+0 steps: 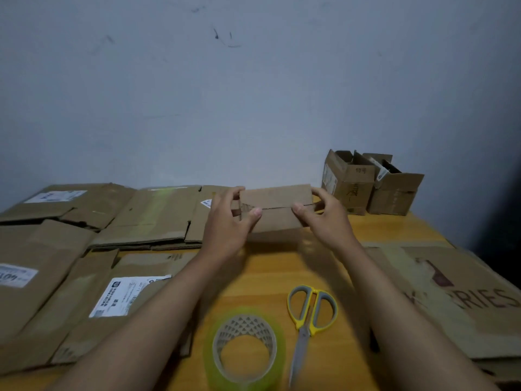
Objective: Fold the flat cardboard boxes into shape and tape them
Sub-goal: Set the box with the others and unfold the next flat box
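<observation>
- Fingers of both hands curl round the ends of a small cardboard box [275,210], held up above the far half of the wooden table [265,275]; it sits between the two palms, its long side running left to right.
- Left hand [228,221] grips the box's left end: the thumb [253,214] lies along the front seam where two flaps meet, while the other fingers wrap over the top left corner and behind.
- Right hand [328,218] grips the right end the same way, thumb [298,208] pressed on the seam and fingers hooked round the top right corner.
- Nearest the camera, a roll of clear tape [244,349] with a greenish rim lies flat on the table, between the two forearms.
- Just to its right lie scissors [308,317] with yellow and grey handles, handles pointing away, blades toward the near edge.
- On the right, a large flat cardboard sheet [456,300] with dark printed letters covers that side of the table.
- On the left, several flattened boxes [84,266] overlap one another, some bearing white shipping labels.
- Farther back on the right, two folded-up boxes [369,184] stand side by side, touching, against the pale wall [253,94], their top flaps open.
</observation>
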